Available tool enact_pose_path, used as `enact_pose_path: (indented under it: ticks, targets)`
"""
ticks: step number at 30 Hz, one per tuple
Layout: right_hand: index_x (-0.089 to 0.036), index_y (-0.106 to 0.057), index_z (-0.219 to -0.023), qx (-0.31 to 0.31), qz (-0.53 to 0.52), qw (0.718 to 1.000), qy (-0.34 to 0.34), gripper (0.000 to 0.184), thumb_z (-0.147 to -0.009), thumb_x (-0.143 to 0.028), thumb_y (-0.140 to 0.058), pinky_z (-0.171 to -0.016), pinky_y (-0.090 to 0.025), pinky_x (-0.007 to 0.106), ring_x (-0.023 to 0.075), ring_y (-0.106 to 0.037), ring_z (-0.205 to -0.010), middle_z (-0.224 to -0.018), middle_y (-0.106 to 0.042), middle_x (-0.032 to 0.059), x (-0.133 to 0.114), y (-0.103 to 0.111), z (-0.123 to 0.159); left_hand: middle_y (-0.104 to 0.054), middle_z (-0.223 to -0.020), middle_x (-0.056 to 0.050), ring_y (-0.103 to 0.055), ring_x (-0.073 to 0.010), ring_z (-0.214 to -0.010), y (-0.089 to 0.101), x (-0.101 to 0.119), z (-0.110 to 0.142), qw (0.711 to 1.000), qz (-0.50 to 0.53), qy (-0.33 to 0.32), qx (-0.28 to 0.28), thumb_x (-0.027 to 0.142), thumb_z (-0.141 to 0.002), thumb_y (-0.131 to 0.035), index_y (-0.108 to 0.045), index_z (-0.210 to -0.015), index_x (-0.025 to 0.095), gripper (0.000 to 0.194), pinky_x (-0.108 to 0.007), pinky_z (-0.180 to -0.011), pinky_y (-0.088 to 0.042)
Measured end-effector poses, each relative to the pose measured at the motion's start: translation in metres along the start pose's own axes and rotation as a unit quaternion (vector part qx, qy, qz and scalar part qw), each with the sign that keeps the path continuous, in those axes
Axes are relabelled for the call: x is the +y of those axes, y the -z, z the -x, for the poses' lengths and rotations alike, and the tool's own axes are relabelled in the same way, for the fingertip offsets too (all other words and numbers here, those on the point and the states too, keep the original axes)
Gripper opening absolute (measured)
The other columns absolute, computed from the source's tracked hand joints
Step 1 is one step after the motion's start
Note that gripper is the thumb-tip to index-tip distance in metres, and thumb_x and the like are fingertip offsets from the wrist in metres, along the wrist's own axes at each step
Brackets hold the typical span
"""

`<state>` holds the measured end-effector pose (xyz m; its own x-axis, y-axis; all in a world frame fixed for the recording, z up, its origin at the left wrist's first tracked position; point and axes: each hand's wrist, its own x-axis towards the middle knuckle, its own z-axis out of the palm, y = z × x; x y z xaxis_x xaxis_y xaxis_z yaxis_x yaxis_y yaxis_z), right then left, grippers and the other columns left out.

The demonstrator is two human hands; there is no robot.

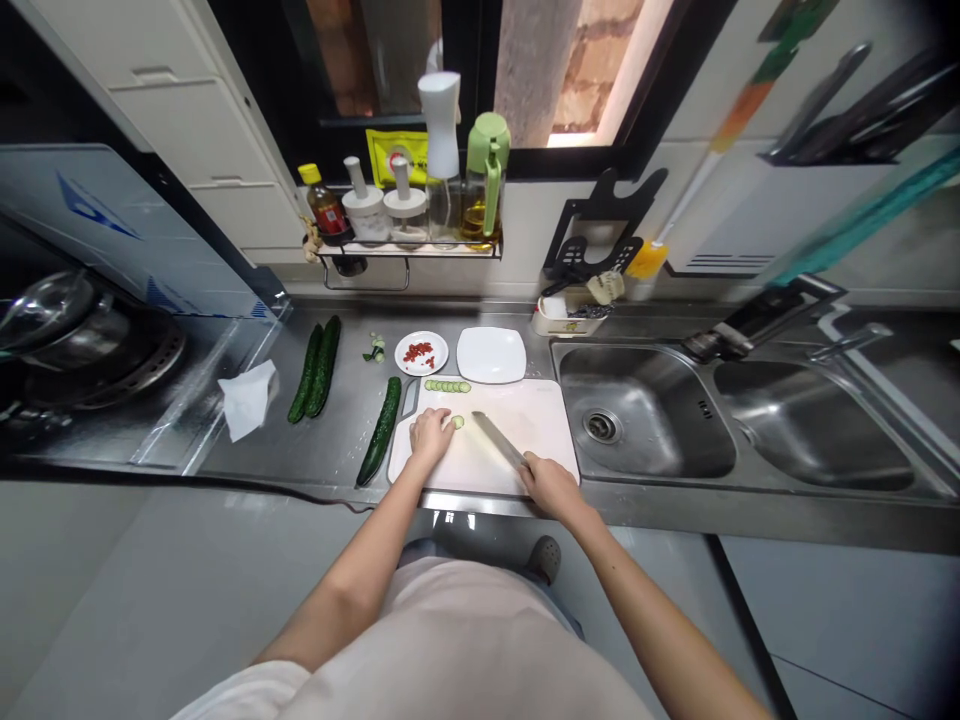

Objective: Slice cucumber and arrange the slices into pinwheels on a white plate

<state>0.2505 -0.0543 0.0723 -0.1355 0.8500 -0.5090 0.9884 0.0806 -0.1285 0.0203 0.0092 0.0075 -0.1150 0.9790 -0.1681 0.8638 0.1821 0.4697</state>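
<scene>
A knife is in my right hand, its blade slanting up and left, flat over the white cutting board. My left hand rests on the board's left part, fingers curled around a short cucumber piece whose pale cut face points toward the knife. A gap separates the blade from that piece. Along the board's far edge lies an overlapping row of cucumber slices. One whole cucumber lies beside the board's left edge, and two more cucumbers are farther left.
Behind the board stand a small plate of chopped red bits and a square white plate. Cucumber scraps and a white tissue lie leftward. The double sink is right, a stove pot far left, a condiment rack above.
</scene>
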Motion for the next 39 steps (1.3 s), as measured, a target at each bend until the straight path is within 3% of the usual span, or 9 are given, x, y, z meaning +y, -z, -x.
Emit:
enact_pose_path:
  ticks: [7,15,20,31,39]
  targets:
    - [-0.018,-0.054,-0.111,0.042,-0.045,0.994,-0.087,0.032,-0.098,-0.033,-0.029,-0.065,-0.034,0.025,0.0203,-0.063,-0.094,-0.101,-0.068,0.0103,0.009,-0.01,-0.003,-0.062,-0.108,-0.008,-0.056,-0.0223,-0.105,-0.006,0.008,0.005,0.999,-0.041,-0.018,0.001,0.035,-0.089,-0.05,-0.067,-0.109,0.026,0.027,-0.031,-0.089,-0.04]
    - [-0.018,-0.055,-0.111,0.041,-0.054,0.993,-0.099,0.032,-0.097,-0.033,-0.031,-0.07,-0.036,0.026,0.0211,-0.063,-0.096,-0.104,-0.068,0.0118,0.02,-0.015,-0.005,-0.069,-0.094,-0.001,-0.062,-0.0157,-0.088,-0.005,0.009,-0.004,0.997,0.067,0.05,0.004,0.033,-0.083,-0.06,-0.066,-0.091,0.026,0.013,-0.025,-0.074,-0.041]
    - [-0.019,-0.055,-0.112,0.036,-0.058,0.992,-0.103,0.032,-0.097,-0.034,-0.031,-0.069,-0.037,0.026,0.022,-0.064,-0.098,-0.105,-0.069,0.0114,0.019,-0.014,-0.005,-0.071,-0.089,0.002,-0.063,-0.0158,-0.086,0.003,0.003,-0.015,0.989,0.111,0.096,0.028,0.038,-0.08,-0.063,-0.066,-0.091,0.027,0.016,-0.024,-0.07,-0.041]
    - [-0.019,-0.054,-0.11,0.032,-0.051,0.993,-0.101,0.031,-0.097,-0.034,-0.03,-0.07,-0.038,0.027,0.0222,-0.064,-0.096,-0.104,-0.068,0.0113,0.018,-0.015,-0.008,-0.072,-0.094,-0.001,-0.064,-0.0219,-0.095,0.018,-0.011,-0.043,0.98,0.059,0.167,0.087,0.032,-0.081,-0.056,-0.066,-0.098,0.032,0.02,-0.031,-0.081,-0.042]
    - [-0.019,-0.054,-0.112,0.038,-0.052,0.993,-0.097,0.032,-0.097,-0.033,-0.03,-0.069,-0.037,0.027,0.0224,-0.064,-0.095,-0.102,-0.069,0.0115,0.021,-0.02,-0.011,-0.071,-0.097,-0.008,-0.065,-0.0256,-0.092,0.018,-0.012,-0.045,0.982,0.025,0.166,0.086,0.028,-0.085,-0.051,-0.066,-0.104,0.03,0.024,-0.032,-0.075,-0.043]
